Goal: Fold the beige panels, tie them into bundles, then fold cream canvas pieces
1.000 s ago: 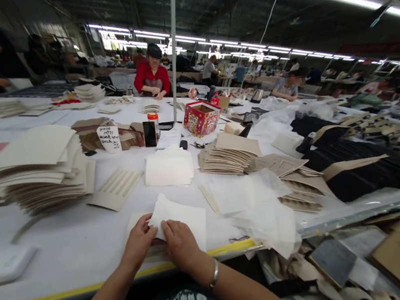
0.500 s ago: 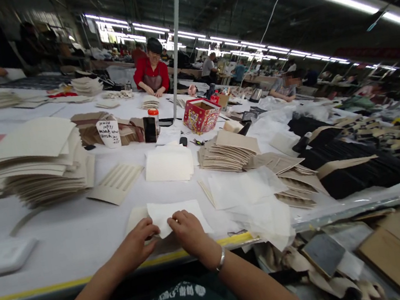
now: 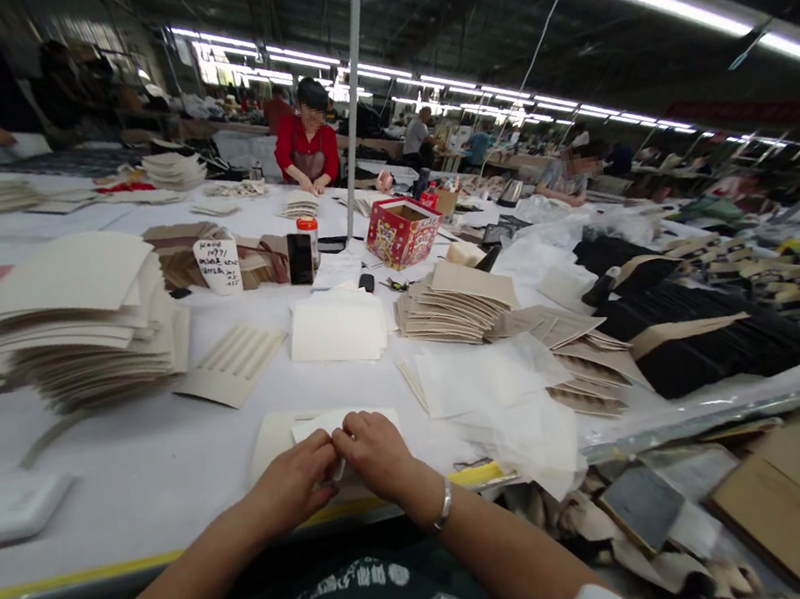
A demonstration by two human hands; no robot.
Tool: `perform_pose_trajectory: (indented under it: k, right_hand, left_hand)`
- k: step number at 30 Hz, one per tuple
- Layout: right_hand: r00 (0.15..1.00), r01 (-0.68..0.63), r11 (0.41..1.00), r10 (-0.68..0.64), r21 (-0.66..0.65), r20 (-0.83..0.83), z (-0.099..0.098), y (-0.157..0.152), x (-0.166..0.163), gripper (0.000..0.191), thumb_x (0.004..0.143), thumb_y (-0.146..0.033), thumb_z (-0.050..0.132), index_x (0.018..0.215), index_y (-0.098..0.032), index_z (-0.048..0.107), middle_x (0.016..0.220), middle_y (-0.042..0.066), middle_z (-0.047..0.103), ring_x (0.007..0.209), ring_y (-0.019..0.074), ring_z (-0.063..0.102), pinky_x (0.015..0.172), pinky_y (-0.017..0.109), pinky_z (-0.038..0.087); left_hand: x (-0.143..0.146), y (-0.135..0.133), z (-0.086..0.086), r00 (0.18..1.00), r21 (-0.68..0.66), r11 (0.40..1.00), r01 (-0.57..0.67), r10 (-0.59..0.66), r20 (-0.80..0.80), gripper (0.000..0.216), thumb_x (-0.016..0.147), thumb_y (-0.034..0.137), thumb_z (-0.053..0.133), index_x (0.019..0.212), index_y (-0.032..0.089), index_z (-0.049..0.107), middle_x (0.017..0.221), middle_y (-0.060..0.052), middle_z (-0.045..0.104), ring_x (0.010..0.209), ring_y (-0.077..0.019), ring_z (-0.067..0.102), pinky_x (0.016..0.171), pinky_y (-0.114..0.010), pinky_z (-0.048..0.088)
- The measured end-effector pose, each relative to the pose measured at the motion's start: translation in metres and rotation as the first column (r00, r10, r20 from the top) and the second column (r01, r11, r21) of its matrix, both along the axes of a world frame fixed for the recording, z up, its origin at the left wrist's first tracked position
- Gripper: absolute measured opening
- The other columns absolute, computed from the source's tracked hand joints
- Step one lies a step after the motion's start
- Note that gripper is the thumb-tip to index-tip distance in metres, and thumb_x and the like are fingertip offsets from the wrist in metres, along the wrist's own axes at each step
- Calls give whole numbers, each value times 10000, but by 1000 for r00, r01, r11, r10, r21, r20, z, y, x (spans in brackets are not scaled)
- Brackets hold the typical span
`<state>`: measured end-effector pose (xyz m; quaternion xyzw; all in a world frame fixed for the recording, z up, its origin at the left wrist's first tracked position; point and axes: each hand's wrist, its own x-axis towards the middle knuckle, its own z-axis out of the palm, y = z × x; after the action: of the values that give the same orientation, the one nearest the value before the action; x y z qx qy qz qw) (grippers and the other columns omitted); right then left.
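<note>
Currently both hands are working close together, fingertips almost meeting; left hand (image 3: 308,476) and right hand (image 3: 379,455) are pinching a white sheet (image 3: 318,424), which is lying under and just beyond the fingers. Cream piece (image 3: 269,444) is showing beneath it, beyond the left hand. Near edge, marked by a yellow strip (image 3: 477,474), is passing under the forearms. Leftward of the hands, a broad stretch of tabletop (image 3: 155,480) is reaching to a white slab (image 3: 4,511). Rightward, room is narrowing: thin strips (image 3: 412,386) are lying near, then translucent sheets (image 3: 484,377), spilling over the edge. Straight ahead, a white stack (image 3: 338,329) is sitting apart.
</note>
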<state>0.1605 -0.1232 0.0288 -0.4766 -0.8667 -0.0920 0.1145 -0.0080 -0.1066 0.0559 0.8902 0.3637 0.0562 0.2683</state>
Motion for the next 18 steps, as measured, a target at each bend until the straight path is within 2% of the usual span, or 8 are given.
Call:
perform_pose_trajectory:
  k: [3, 7, 13, 18]
  right_hand:
    - [1000, 2, 999, -1, -46, 19, 4, 3, 0, 72, 857, -230, 523, 841, -171, 562, 808, 51, 551, 753, 194, 514, 629, 307, 390]
    - [998, 23, 994, -16, -110, 64, 10, 8, 5, 97, 863, -223, 495, 842, -167, 572, 821, 55, 560, 738, 183, 537, 616, 299, 417]
    - [993, 96, 991, -89, -94, 80, 19, 18, 15, 112, 854, -248, 492, 865, -172, 573, 821, 46, 557, 691, 174, 557, 555, 277, 430]
    - [992, 104, 992, -98, -67, 83, 21, 19, 19, 115, 862, -244, 471, 871, -180, 565, 801, 39, 555, 685, 174, 564, 535, 265, 423]
  left_hand:
    - [5, 4, 2, 1000, -23, 1000, 19, -19, 2, 90, 629, 172, 486, 657, 186, 402, 824, -26, 516, 769, -170, 496, 662, -251, 398]
    - [6, 5, -8, 997, 20, 997, 72, -73, 32, 120, 687, 217, 435, 601, 184, 358, 745, -20, 517, 690, -156, 489, 621, -249, 376]
    - [11, 8, -21, 972, 144, 986, -85, 51, 228, 155, 802, 322, 421, 728, 195, 470, 661, 14, 522, 595, -135, 477, 578, -232, 367]
    - [14, 17, -21, 945, 300, 953, -50, -52, 324, 253, 862, 338, 385, 692, 201, 513, 762, -14, 554, 688, -138, 517, 656, -230, 389]
